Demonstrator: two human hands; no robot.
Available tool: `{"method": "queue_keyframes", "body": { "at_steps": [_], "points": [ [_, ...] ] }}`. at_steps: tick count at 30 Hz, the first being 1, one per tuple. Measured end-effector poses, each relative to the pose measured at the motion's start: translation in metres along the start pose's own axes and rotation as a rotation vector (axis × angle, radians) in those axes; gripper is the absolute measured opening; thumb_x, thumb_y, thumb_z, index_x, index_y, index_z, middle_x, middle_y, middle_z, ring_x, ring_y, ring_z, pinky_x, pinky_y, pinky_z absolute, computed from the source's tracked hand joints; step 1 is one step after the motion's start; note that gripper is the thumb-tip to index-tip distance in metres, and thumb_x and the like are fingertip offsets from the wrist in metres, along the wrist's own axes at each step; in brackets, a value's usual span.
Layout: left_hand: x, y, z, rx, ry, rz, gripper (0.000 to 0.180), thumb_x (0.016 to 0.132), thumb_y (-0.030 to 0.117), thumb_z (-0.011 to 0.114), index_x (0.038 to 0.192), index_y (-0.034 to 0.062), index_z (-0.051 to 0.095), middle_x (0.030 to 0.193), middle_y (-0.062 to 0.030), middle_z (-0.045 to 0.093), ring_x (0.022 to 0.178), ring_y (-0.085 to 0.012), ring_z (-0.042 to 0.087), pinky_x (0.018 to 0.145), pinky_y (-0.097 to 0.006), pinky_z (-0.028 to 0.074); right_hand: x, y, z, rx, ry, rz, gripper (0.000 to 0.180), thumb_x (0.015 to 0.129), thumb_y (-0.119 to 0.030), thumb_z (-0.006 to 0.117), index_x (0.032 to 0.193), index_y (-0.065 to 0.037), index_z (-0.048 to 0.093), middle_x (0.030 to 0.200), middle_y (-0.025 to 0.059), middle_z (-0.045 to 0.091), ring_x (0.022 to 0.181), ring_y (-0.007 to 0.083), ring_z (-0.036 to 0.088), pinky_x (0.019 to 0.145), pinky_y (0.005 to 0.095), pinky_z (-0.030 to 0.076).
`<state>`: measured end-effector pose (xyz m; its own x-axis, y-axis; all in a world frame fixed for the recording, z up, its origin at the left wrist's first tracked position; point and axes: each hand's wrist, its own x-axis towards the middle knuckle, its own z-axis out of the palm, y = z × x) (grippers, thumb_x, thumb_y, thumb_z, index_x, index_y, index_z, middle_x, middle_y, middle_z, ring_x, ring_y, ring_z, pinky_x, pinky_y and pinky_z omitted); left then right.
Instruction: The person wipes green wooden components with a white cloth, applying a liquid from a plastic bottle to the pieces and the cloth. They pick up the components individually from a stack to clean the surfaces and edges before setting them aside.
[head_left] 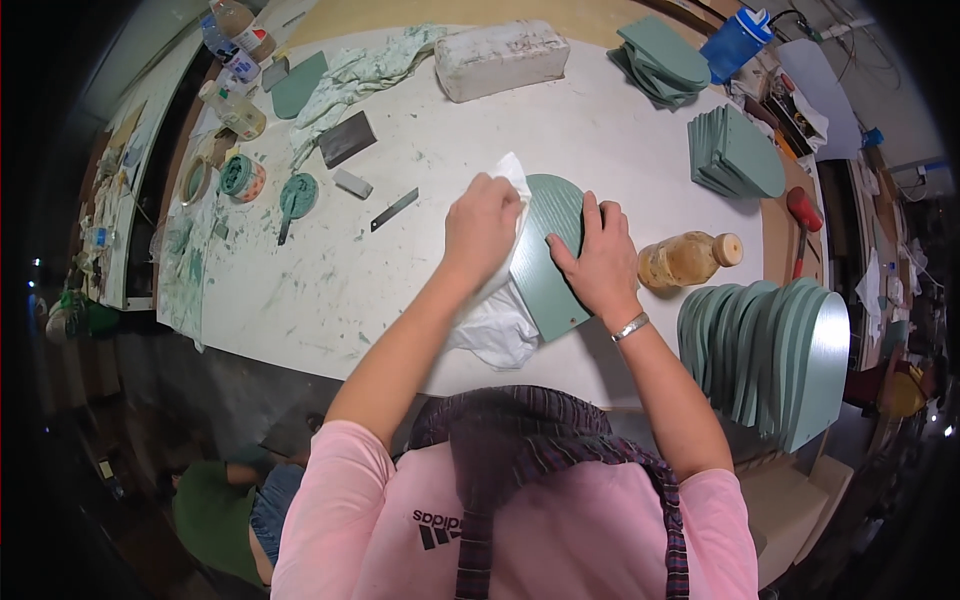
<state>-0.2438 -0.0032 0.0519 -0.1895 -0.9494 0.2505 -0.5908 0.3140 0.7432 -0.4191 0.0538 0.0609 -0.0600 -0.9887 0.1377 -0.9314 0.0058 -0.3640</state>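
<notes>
A green board [545, 285] with one rounded end and a grained face lies at an angle over the near part of the table. My right hand [602, 250] grips its right edge, thumb on the face and fingers along the side. Bunched in my closed left hand [482, 228] is a white cloth [500, 330], pressed along the board's left edge. The cloth's loose end spreads on the table below. Just right of my right hand, a bottle of yellowish liquid [685, 260] lies on its side.
A row of similar boards [760, 350] stands at the near right, with more stacks [735, 155] behind. A whitish block [500, 60] sits at the back. Leftward lie a metal blade [395, 209], a dark sanding block [347, 139] and an open tub of green paste [238, 177]. A red-headed mallet [802, 212] rests far right.
</notes>
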Motion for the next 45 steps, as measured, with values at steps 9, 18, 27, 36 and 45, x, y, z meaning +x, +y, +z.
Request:
{"method": "queue_keyframes", "body": {
  "at_steps": [9,18,27,36,45],
  "points": [
    [-0.081,-0.009,-0.015,-0.341,-0.111,-0.295,0.014,0.087,0.008,0.069,0.080,0.0006,0.059,0.070,-0.0017,0.054,0.062,-0.0102,0.047,0.057,-0.025,0.038,0.003,0.007,-0.007,0.138,0.019,0.120,0.070,0.078,-0.041,0.074,0.129,0.000,0.050,0.111,0.0162,0.052,0.102,0.0335,0.053,0.085,0.0434,0.048],
    [-0.071,0.017,-0.027,-0.576,-0.251,-0.458,0.010,0.088,0.005,0.070,0.081,0.0001,0.063,0.066,0.0061,0.054,0.059,-0.0009,0.043,0.054,-0.019,0.035,-0.006,0.002,-0.052,0.459,0.217,0.214,0.032,0.081,-0.018,0.072,0.103,0.002,0.060,0.098,0.0166,0.057,0.091,0.0287,0.058,0.078,0.0381,0.047],
    [-0.019,0.085,-0.059,-0.414,0.056,0.214,0.008,0.091,0.008,0.064,0.088,0.0010,0.067,0.071,-0.0016,0.061,0.067,-0.0069,0.055,0.060,-0.025,0.044,-0.066,-0.015,-0.065,1.264,-0.083,0.458,0.010,0.088,-0.003,0.062,0.094,0.001,0.054,0.089,0.0027,0.058,0.080,0.0095,0.052,0.073,0.0254,0.044],
    [-0.074,0.049,-0.076,-0.344,-0.518,-0.261,0.027,0.099,0.023,0.054,0.105,0.0000,0.067,0.080,-0.0120,0.067,0.072,-0.0187,0.064,0.070,-0.033,0.051,-0.112,-0.029,-0.108,1.536,0.120,0.549,0.012,0.092,0.002,0.060,0.099,0.000,0.051,0.090,0.0087,0.066,0.080,0.0103,0.061,0.074,0.0241,0.050],
    [-0.081,0.053,-0.067,-0.891,-0.505,-0.397,0.028,0.100,0.018,0.054,0.109,-0.0060,0.066,0.096,-0.0075,0.069,0.086,-0.0113,0.063,0.078,-0.027,0.051,-0.110,-0.021,-0.077,1.674,0.154,0.539,0.009,0.097,-0.004,0.057,0.103,-0.002,0.052,0.097,0.0109,0.066,0.084,0.0137,0.064,0.076,0.0272,0.053]
  ]
}}
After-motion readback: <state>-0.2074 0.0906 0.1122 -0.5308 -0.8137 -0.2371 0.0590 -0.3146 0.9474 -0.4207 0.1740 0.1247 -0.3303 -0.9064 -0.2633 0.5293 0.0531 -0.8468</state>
